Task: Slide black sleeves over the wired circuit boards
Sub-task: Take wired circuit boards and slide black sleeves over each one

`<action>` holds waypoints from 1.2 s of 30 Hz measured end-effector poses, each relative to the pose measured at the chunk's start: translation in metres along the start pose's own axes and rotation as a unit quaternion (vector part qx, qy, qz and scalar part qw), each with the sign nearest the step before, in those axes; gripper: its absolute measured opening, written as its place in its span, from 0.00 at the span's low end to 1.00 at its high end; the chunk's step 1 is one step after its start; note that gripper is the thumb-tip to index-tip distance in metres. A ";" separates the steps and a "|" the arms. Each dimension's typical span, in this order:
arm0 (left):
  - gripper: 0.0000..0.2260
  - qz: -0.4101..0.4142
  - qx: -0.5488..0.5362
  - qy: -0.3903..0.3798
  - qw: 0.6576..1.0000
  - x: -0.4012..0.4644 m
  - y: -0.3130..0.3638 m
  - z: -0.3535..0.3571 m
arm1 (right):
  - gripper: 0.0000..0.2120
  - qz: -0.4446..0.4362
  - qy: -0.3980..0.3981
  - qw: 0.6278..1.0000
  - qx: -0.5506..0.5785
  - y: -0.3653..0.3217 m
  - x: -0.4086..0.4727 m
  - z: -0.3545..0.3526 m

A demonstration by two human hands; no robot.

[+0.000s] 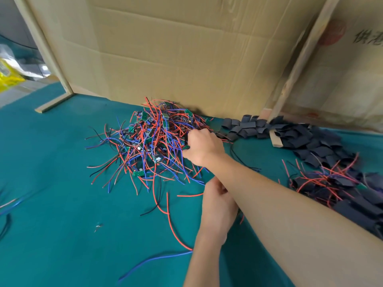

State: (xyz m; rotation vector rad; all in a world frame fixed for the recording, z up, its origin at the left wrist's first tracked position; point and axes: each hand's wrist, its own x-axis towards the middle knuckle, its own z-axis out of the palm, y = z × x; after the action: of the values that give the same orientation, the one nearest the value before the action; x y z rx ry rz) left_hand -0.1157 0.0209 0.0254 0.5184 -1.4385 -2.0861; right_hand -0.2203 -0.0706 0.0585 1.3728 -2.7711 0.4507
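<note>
A tangled pile of wired circuit boards [149,141], small green boards with red, blue and black leads, lies on the teal cloth [62,193]. My right hand [204,148] reaches across to the pile's right edge, its fingers curled round a small green board among the wires. My left hand [216,206] sits below it, partly hidden under my right forearm; its fingers look curled, but what it holds is hidden. Loose black sleeves [300,137] are heaped at the back right. Boards inside sleeves [331,183], with red wires sticking out, lie at the right.
A cardboard wall [186,59] with wooden framing stands right behind the pile. A wooden strip [53,103] lies at the back left and a wooden block [276,139] rests among the sleeves. Stray red, blue and black wires [165,208] trail over the cloth in front.
</note>
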 end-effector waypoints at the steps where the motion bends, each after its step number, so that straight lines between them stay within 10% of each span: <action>1: 0.12 -0.003 0.005 0.005 1.000 0.001 -0.001 0.001 | 0.11 0.014 -0.011 1.000 0.013 0.002 -0.002 -0.006; 12: 0.09 -0.021 -0.020 0.022 0.999 0.005 -0.002 0.001 | 0.06 0.065 -0.078 0.959 0.263 0.093 -0.061 -0.126; 23: 0.19 0.017 -0.106 -0.026 0.994 0.000 0.006 0.007 | 0.16 0.018 -0.084 0.814 0.575 0.109 -0.141 -0.115; 36: 0.08 0.024 -0.015 0.039 0.999 0.006 -0.008 0.005 | 0.08 0.032 -0.069 0.988 0.134 0.139 -0.099 -0.115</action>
State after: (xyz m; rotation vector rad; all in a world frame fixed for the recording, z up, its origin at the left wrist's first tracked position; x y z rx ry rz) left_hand -0.1250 0.0224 0.0197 0.5412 -1.3600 -2.0254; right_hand -0.2812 0.1155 0.1200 1.4161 -2.9624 0.7861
